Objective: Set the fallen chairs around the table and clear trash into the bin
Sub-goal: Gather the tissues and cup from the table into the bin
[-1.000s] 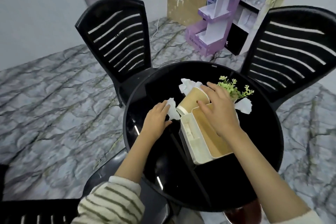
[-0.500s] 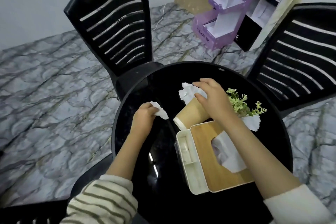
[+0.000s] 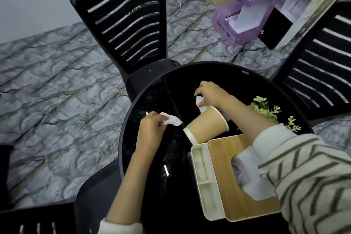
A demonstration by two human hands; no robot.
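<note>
Over the round black glass table point(image 3: 150, 89), the left hand point(image 3: 152, 133) has its fingers curled tight round a small crumpled white tissue point(image 3: 171, 120). The right hand point(image 3: 211, 94) is farther back. Its fingertips pinch another scrunched white tissue point(image 3: 199, 103), just beside the open end of a brown paper cup point(image 3: 206, 127). That cup lies on its side between the two hands, with its narrow end next to a white tissue box with a wooden lid point(image 3: 224, 167). A green plastic sprig point(image 3: 264, 107) lies behind the right arm. One black slatted plastic chair point(image 3: 129, 30) stands upright at the table's far left edge, and a second black chair point(image 3: 322, 81) stands at the far right. Grey marble-look floor point(image 3: 57, 85) spreads wide on the left.
</note>
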